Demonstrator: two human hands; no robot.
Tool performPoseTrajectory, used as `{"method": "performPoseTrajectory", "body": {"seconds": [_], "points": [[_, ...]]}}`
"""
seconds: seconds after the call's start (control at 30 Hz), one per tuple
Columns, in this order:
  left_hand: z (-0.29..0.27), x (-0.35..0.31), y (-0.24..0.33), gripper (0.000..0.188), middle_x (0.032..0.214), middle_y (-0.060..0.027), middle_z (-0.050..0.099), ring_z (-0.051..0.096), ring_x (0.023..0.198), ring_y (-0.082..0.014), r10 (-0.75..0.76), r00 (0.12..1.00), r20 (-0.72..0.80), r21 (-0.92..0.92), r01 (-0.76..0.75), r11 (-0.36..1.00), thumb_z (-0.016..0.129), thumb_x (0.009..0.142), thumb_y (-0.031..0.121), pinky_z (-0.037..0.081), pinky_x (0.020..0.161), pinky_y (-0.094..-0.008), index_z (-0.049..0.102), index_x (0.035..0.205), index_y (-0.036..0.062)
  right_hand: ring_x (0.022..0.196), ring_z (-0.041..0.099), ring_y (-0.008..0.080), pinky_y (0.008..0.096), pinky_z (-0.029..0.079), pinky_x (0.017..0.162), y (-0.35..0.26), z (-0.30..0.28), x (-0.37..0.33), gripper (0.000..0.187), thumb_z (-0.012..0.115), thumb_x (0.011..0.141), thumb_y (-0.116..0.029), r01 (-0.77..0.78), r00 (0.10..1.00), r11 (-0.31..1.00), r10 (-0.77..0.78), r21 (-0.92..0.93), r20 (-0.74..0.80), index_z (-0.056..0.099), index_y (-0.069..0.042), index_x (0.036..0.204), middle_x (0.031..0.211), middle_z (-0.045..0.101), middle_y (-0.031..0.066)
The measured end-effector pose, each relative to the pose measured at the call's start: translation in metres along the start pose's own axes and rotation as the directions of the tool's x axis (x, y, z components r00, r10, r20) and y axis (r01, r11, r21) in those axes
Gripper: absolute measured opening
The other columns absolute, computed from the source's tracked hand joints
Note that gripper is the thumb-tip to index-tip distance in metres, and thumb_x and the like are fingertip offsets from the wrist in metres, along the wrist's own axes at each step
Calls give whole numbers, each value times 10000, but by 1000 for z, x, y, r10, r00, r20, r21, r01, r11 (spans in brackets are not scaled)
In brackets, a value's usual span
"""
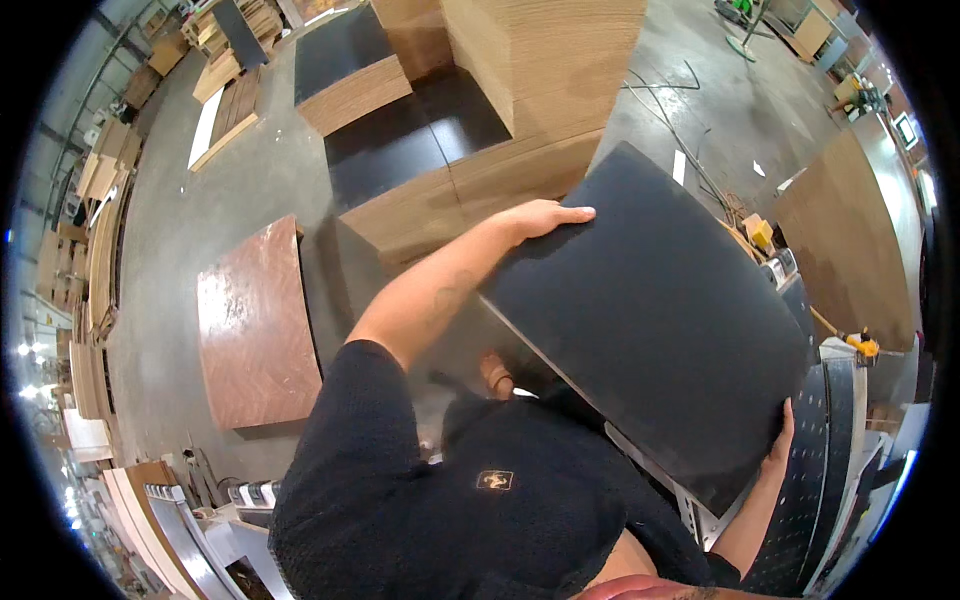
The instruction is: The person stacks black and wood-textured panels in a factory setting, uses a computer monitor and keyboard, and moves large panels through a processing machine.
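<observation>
Both hands are busy with one large black panel (650, 320), held aslant at three o'clock from the person's chest: the left hand (540, 220) grips its ten o'clock edge, thumb flat on top, while the right hand (778, 445) cups its four o'clock edge. A dark dotted table (805, 500) sits just past that hand; I can't tell if they touch. Tall stacked boards (480, 75) rise at twelve, a reddish-brown panel (257, 330) at nine

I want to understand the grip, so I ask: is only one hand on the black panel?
No, the left hand holds one end of the black panel and the right hand holds the opposite end.
</observation>
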State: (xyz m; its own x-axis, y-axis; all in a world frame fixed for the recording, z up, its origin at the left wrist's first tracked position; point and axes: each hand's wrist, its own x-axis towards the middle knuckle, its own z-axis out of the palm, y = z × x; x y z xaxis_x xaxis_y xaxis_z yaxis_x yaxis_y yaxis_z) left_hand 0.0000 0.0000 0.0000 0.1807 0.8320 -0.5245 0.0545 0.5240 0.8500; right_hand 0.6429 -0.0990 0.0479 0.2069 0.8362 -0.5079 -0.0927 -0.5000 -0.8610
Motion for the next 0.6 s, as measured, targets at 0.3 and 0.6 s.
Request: {"method": "performPoseTrajectory", "body": {"seconds": [0.3, 0.6], "points": [[-73, 59, -25, 769, 1052, -183, 751, 703, 968, -288, 29, 999, 45, 86, -32, 996, 711, 867, 690, 529, 896, -390, 781, 1087, -43, 1315, 557, 213, 334, 395, 1157, 6, 45, 13, 675, 564, 1034, -515, 60, 997, 997, -63, 51, 51, 565, 5, 1465, 1460, 590, 95], [-189, 13, -36, 803, 1323, -185, 662, 635, 1178, -281, -139, 985, -99, -209, 116, 971, 733, 918, 564, 486, 1026, -403, 553, 1454, -5, 1229, 620, 277, 393, 466, 1088, -40, 219, 59, 679, 607, 1009, -509, -57, 998, 998, 56, 20, 25, 579, 26, 1428, 1382, 636, 147]]}}
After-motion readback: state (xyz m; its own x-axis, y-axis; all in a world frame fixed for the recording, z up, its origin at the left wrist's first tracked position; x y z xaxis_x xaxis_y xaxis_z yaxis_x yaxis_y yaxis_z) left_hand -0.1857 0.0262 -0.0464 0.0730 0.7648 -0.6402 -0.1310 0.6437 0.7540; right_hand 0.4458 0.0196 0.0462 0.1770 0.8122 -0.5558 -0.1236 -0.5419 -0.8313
